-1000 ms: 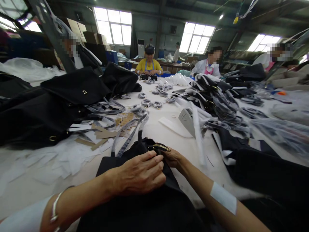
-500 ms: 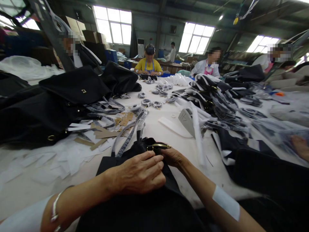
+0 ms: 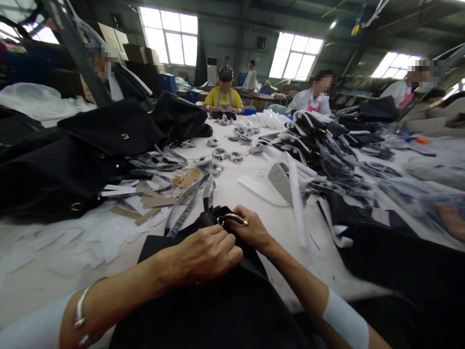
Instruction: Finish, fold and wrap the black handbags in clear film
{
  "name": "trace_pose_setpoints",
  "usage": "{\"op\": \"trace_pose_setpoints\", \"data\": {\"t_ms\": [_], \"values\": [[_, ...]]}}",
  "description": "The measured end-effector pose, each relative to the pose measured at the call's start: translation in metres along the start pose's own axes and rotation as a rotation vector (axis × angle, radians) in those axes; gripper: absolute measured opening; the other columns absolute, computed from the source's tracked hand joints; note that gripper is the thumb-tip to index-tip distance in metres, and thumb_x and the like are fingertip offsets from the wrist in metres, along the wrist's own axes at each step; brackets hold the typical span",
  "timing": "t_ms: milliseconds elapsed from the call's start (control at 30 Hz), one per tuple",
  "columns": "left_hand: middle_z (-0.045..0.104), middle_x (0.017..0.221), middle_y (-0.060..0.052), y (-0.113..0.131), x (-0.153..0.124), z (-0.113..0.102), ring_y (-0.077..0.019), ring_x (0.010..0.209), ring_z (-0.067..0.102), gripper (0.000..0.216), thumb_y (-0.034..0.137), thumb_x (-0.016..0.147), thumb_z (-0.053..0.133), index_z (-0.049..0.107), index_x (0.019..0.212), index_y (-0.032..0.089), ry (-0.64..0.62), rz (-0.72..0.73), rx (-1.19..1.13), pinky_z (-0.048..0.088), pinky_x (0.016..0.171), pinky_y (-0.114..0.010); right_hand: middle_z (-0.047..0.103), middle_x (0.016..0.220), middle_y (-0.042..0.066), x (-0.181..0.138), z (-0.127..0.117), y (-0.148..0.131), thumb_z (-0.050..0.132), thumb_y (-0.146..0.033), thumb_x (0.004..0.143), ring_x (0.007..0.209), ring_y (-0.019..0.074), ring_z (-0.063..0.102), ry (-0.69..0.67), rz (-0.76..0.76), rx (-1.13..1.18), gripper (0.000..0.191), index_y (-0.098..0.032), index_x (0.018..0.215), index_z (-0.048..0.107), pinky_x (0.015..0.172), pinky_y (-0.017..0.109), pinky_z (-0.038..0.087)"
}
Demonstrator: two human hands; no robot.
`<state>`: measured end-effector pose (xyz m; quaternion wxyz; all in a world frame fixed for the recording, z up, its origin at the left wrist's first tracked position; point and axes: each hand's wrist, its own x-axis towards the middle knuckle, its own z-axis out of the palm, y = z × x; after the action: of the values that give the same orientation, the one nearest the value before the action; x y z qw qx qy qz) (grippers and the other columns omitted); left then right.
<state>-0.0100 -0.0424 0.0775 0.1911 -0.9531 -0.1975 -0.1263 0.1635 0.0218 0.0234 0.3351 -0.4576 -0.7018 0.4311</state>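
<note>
A black bag [image 3: 203, 315] lies on the table directly in front of me, its top edge turned away from me. My left hand [image 3: 207, 252] is closed at the bag's upper edge, its fingertips pinching the black material beside a gold ring [image 3: 220, 221]. Around the zipper end my right hand [image 3: 250, 230] is curled, gripping the bag's opening where a gold-toothed zipper [image 3: 236, 217] bends over. Wrapped grey handles [image 3: 189, 203] stick up from the bag's far left side. What lies under both sets of fingertips is hidden.
Black bags [image 3: 109, 131] are heaped at the left. Paper scraps and brown card strips [image 3: 156, 201] lie nearby. Coiled, wrapped straps [image 3: 220, 154] sit mid-table. More black pieces [image 3: 312, 131] pile up at the right, near another person's hand [image 3: 450, 220]. Co-workers sit around the table.
Both my hands have shifted slightly left with the bag's top. My right hand now wraps higher around the zipper, whose end tips downward. The left fingers have curled in tighter.
</note>
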Motion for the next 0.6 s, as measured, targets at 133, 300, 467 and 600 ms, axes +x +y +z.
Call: {"op": "trace_pose_setpoints", "data": {"t_ms": [133, 300, 467, 600], "values": [[0.06, 0.074, -0.001, -0.012, 0.011, 0.007, -0.0164, 0.062, 0.054, 0.009, 0.013, 0.089, 0.049, 0.05, 0.083, 0.019, -0.122, -0.023, -0.101, 0.04, 0.059, -0.031, 0.053, 0.063, -0.006, -0.004, 0.002, 0.001, 0.059, -0.027, 0.073, 0.061, 0.0111, 0.045, 0.009, 0.029, -0.143, 0.011, -0.021, 0.072, 0.049, 0.056, 0.022, 0.034], [0.068, 0.097, -0.002, -0.044, 0.015, 0.02, -0.0175, 0.094, 0.059, 0.006, 0.019, 0.089, 0.056, 0.058, 0.095, 0.021, -0.118, -0.015, -0.286, 0.039, 0.086, -0.032, 0.051, 0.062, -0.006, -0.006, -0.001, 0.013, 0.06, -0.032, 0.074, 0.059, 0.0107, 0.042, 0.022, 0.092, -0.144, 0.016, -0.021, 0.073, 0.048, 0.054, 0.022, 0.032], [0.069, 0.087, -0.003, -0.066, 0.027, 0.044, -0.019, 0.084, 0.061, 0.01, 0.024, 0.083, 0.065, 0.065, 0.093, 0.022, -0.354, -0.114, -0.343, 0.041, 0.072, -0.029, 0.049, 0.058, -0.005, 0.0, -0.003, 0.03, 0.063, -0.047, 0.075, 0.056, 0.0101, 0.041, -0.02, 0.249, -0.003, 0.032, -0.019, 0.065, 0.052, 0.051, 0.022, 0.031], [0.067, 0.081, -0.004, -0.08, 0.043, 0.059, -0.02, 0.075, 0.06, 0.029, 0.045, 0.08, 0.066, 0.069, 0.096, 0.021, -0.574, -0.286, -0.54, 0.039, 0.061, -0.027, 0.054, 0.058, -0.004, -0.001, -0.008, 0.04, 0.068, -0.055, 0.072, 0.053, 0.0102, 0.043, -0.114, 0.446, 0.305, 0.038, -0.018, 0.07, 0.057, 0.05, 0.023, 0.033]]}}
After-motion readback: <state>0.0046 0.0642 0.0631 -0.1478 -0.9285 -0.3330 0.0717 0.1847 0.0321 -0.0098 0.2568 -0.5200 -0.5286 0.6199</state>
